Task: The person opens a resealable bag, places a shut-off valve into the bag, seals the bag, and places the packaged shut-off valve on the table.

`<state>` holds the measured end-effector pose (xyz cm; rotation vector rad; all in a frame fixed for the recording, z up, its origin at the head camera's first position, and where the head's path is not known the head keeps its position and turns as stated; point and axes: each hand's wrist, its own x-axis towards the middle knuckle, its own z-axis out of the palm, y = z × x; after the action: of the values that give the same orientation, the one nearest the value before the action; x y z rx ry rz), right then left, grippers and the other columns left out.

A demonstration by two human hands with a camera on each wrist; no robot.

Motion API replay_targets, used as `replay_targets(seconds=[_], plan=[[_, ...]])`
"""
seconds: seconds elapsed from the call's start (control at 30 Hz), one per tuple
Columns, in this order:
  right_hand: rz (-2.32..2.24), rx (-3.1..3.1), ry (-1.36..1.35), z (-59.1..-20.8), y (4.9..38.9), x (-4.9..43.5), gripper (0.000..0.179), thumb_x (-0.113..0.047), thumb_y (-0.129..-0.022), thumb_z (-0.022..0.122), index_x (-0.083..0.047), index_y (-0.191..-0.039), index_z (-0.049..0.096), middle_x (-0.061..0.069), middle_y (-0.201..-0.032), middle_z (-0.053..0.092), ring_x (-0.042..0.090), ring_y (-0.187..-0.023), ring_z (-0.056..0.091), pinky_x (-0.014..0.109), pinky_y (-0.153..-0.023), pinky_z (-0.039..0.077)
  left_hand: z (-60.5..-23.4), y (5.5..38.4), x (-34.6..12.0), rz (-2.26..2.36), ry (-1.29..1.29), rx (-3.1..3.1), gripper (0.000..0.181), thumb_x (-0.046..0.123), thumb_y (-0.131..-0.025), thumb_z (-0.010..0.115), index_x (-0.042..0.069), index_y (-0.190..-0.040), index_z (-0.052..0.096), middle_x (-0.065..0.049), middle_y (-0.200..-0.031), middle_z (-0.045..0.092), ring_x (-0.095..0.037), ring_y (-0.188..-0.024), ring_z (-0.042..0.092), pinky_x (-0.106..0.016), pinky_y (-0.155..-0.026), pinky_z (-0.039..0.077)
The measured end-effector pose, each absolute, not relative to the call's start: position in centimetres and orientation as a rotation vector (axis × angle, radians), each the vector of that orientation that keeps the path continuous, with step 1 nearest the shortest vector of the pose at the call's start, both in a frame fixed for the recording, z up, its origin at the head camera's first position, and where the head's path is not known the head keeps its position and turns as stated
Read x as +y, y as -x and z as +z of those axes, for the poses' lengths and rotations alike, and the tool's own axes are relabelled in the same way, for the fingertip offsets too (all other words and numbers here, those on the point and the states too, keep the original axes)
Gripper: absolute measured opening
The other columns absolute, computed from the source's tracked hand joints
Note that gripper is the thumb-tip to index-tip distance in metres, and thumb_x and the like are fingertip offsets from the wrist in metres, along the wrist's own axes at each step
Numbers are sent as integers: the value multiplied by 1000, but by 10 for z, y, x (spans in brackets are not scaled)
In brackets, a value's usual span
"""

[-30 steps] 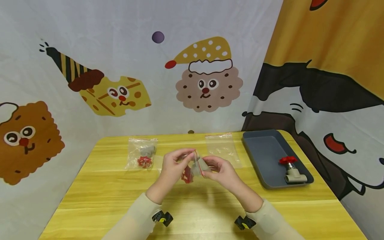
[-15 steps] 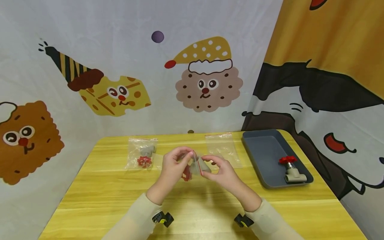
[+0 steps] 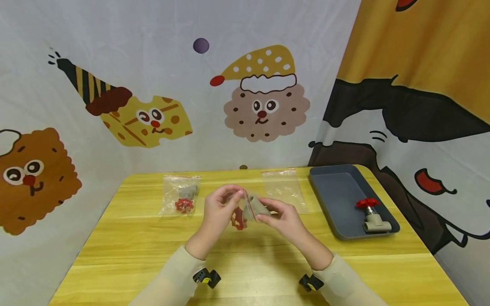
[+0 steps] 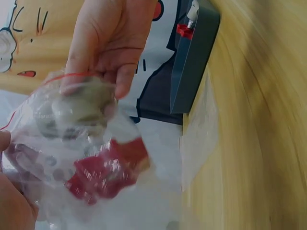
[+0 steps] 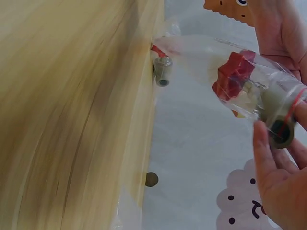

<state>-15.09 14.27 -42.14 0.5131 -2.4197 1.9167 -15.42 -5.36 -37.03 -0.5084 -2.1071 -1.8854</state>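
A clear zip bag with a red seal line hangs between both hands above the table. Inside it are a red valve handwheel and the grey pipe body of the valve. My left hand pinches the bag by its mouth edge. At the bag's opening, my right hand grips the grey body's end between thumb and fingers. The right wrist view shows the round pipe opening at the mouth, near the right hand's fingertips, with the handwheel deeper in the bag.
A grey tray at the right holds a valve with a red handwheel. Another bagged valve lies at the back left of the wooden table. A flat clear bag lies beside the tray.
Both hands stay close together; the left hand and the bag's red edge have shifted slightly left and up. The grey body now shows more past that edge, toward the right hand.
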Motion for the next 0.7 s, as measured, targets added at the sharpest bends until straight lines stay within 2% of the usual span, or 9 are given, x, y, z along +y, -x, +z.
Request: replay_targets(seconds=[0.13,0.23,0.4,0.57,0.7], plan=[[1910,-2380,-413,-419,150,143,40,-12,-77,78,-4,-115,67,17,-106,68,10,-83,67,26,-67,58,-377,160,-56,-1903,485,-2044,10,2,-87,65,-5,-94,66,-20,-89,70,-20,-76,67,-22,-68,56],[1883,-2351,-394,-417,150,144,37,-10,-75,80,-3,-110,70,17,-103,70,8,-80,67,26,-65,58,-389,167,-58,-1933,500,-1972,11,3,-87,65,-5,-94,66,-21,-89,69,-8,-77,67,-27,-72,57],[1767,-2331,-520,-417,151,148,34,-6,-75,78,-1,-108,70,16,-107,69,8,-89,66,27,-71,58,-398,172,-62,-1967,547,-1898,12,6,-88,65,-4,-95,65,-22,-89,69,-10,-77,68,-36,-72,58],[1697,-2358,-687,-416,153,153,42,-9,-74,79,-3,-114,68,12,-115,67,18,-100,65,30,-78,57,-396,171,-63,-1981,522,-1884,12,6,-88,65,-4,-94,66,-22,-88,69,-10,-75,67,-27,-71,57],[1665,-2383,-755,-416,154,155,54,-12,-69,83,-5,-120,65,9,-119,65,24,-102,64,31,-84,55,-397,172,-62,-1972,494,-1869,13,6,-87,66,-4,-94,66,-23,-86,69,-9,-73,67,-23,-68,56]])
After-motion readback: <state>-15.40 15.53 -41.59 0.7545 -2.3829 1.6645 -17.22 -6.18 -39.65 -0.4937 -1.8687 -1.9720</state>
